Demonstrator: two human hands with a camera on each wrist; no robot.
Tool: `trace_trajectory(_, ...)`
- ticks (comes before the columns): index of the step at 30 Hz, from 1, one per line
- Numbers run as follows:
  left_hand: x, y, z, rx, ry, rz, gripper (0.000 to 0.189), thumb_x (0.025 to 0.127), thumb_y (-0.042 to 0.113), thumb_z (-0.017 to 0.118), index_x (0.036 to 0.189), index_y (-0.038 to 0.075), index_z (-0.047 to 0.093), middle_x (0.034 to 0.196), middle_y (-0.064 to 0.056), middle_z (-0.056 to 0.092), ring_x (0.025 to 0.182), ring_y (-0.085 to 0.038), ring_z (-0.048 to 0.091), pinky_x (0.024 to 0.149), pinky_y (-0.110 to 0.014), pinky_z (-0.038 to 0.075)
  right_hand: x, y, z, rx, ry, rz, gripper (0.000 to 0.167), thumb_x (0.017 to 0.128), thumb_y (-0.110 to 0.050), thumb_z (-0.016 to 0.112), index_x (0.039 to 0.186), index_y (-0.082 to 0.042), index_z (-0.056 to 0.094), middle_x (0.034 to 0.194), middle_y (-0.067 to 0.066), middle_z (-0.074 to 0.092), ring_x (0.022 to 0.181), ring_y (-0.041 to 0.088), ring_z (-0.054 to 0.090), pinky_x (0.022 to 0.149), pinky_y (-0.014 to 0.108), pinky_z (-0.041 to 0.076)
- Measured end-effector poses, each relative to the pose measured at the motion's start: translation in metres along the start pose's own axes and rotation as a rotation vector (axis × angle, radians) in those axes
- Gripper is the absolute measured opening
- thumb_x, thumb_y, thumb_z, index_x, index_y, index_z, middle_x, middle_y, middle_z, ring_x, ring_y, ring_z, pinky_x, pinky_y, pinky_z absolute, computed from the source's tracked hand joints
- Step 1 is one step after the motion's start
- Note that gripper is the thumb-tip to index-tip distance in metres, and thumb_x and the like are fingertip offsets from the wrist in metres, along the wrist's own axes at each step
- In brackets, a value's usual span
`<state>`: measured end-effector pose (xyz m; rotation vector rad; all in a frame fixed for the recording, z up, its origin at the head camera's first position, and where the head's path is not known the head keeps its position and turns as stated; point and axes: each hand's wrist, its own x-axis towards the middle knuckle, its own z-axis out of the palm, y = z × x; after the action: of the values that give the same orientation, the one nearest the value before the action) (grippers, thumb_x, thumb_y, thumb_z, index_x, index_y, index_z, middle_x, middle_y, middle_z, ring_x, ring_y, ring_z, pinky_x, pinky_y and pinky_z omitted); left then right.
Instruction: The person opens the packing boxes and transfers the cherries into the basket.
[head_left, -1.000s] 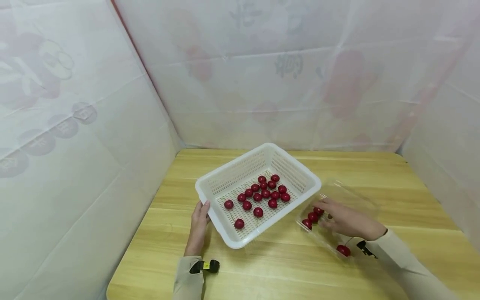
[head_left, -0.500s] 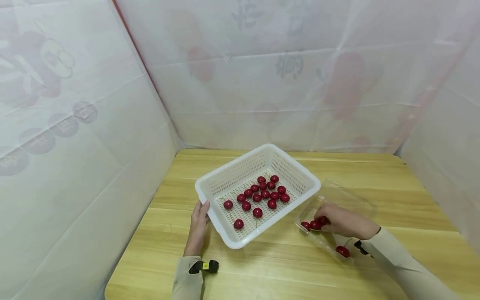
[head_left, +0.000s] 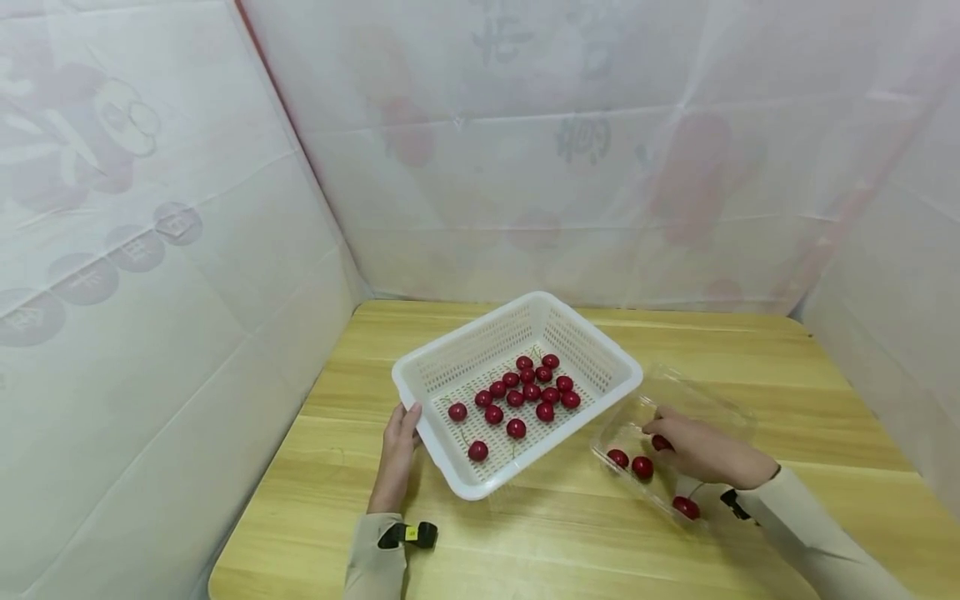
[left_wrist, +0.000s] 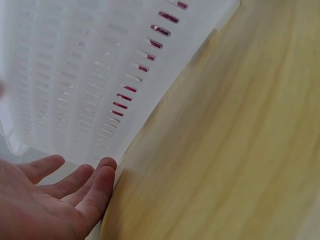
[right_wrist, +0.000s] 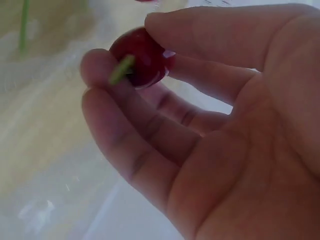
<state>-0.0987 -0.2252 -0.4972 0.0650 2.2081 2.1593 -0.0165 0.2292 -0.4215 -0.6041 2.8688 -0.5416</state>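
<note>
A white plastic basket (head_left: 558, 438) with slotted walls holds several dark red cherries (head_left: 515, 398) on its floor. At its left end, my left hand (head_left: 397, 442) holds the rim; in the left wrist view its fingers (left_wrist: 97, 195) lie along the outer wall, low over the table. To the right, my right hand (head_left: 705, 447) is over a clear plastic clamshell box (head_left: 693, 392). Between thumb and fingers it pinches one cherry (right_wrist: 142, 57), whose short green stem (right_wrist: 121, 70) points outward. Two cherries (head_left: 642, 467) lie near the box's left corner and another (head_left: 686, 507) near its front edge.
Everything stands on a light wooden table (head_left: 555, 550). White printed sheeting (head_left: 525, 183) encloses the back and both sides. Black straps (head_left: 408, 535) circle the wrists over light sleeves.
My right hand has picked a cherry out of the group in the clear box and drawn slightly back right with it. The left hand and basket have stayed in place.
</note>
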Motion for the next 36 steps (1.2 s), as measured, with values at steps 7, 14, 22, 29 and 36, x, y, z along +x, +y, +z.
trace_trajectory(7,-0.001,0.000,0.000,-0.016,0.000,-0.010,0.064,0.108,0.056,0.042,0.157,0.014,0.040,0.142,-0.018,0.061,0.125,-0.033,0.066,0.105,-0.031,0.055,-0.009,-0.002,-0.020,-0.028,0.137,-0.005,0.011,0.094,0.003,0.065,0.096,-0.008,0.065,0.086,-0.002,0.051,0.074,0.002,0.042,0.059,0.020,0.039)
trace_trajectory(14,-0.002,0.001,-0.002,-0.014,-0.012,-0.007,0.063,0.108,0.056,0.041,0.157,0.017,0.040,0.144,-0.017,0.061,0.128,-0.035,0.065,0.110,-0.039,0.053,-0.008,-0.008,-0.058,-0.086,0.178,0.057,0.015,0.096,-0.006,0.069,0.110,-0.003,0.066,0.089,-0.003,0.064,0.075,0.004,0.053,0.060,0.024,0.048)
trace_trajectory(22,-0.001,0.000,-0.001,-0.012,-0.004,-0.003,0.061,0.110,0.051,0.040,0.158,0.013,0.039,0.142,-0.021,0.061,0.125,-0.035,0.066,0.105,-0.033,0.055,0.010,-0.014,-0.089,0.007,0.238,0.049,0.029,0.098,-0.002,0.066,0.126,0.002,0.059,0.108,0.014,0.070,0.088,0.016,0.068,0.068,0.029,0.059)
trace_trajectory(29,0.000,0.001,0.000,-0.008,-0.015,-0.005,0.063,0.110,0.051,0.040,0.159,0.012,0.037,0.144,-0.022,0.059,0.128,-0.036,0.064,0.107,-0.032,0.054,0.043,-0.021,-0.099,0.048,0.249,0.046,0.022,0.104,-0.009,0.059,0.126,-0.005,0.060,0.113,0.013,0.070,0.101,0.024,0.071,0.079,0.039,0.062)
trace_trajectory(36,0.000,0.000,0.000,-0.015,-0.008,0.000,0.063,0.110,0.052,0.041,0.158,0.012,0.038,0.143,-0.021,0.060,0.127,-0.036,0.065,0.107,-0.035,0.055,0.093,-0.030,-0.096,0.035,0.250,-0.005,0.021,0.108,-0.012,0.052,0.122,-0.003,0.065,0.111,0.015,0.072,0.098,0.024,0.070,0.080,0.042,0.060)
